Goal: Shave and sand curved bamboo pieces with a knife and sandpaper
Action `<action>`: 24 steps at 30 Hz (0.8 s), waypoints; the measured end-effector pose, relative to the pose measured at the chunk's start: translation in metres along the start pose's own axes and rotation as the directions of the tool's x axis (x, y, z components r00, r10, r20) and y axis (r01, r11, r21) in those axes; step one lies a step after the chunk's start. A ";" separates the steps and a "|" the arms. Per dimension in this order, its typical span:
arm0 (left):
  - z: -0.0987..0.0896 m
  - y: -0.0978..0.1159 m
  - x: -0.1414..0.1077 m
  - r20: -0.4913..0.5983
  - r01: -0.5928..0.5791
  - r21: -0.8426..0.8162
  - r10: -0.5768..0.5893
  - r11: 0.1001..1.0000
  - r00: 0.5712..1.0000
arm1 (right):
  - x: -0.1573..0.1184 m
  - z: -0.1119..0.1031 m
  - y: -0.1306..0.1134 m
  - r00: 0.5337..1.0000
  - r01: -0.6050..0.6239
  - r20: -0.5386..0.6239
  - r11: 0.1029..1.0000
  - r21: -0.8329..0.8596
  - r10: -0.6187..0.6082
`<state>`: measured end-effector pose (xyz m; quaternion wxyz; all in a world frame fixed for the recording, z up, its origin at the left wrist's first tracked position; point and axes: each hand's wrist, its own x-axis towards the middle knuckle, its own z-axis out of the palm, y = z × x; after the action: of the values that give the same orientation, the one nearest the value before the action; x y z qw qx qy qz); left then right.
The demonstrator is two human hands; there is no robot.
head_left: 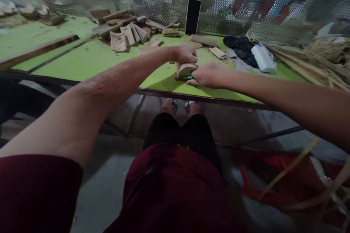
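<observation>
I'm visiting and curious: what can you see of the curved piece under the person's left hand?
The curved piece is pale tan, seemingly wood or bamboo, its arched end towards the person. It is near the front edge of the green table. The left hand closes over its top, hiding part; the right hand, with a teal item, is at its right side.

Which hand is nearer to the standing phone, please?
Left. The left hand is in front of the phone; the right hand is farther from it, toward the near edge of the table.
</observation>
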<state>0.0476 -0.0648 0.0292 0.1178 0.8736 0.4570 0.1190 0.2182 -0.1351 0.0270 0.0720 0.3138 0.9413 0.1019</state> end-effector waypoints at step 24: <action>0.010 0.023 -0.001 -0.231 -0.004 0.134 0.035 0.991 0.972 | -0.060 0.011 0.061 0.783 -0.507 -0.194 0.786 0.354 0.592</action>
<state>0.0675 -0.0790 0.0269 0.0038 0.8639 0.4659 0.1911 0.3034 -0.1218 0.0350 -0.1477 0.5649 0.8113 0.0287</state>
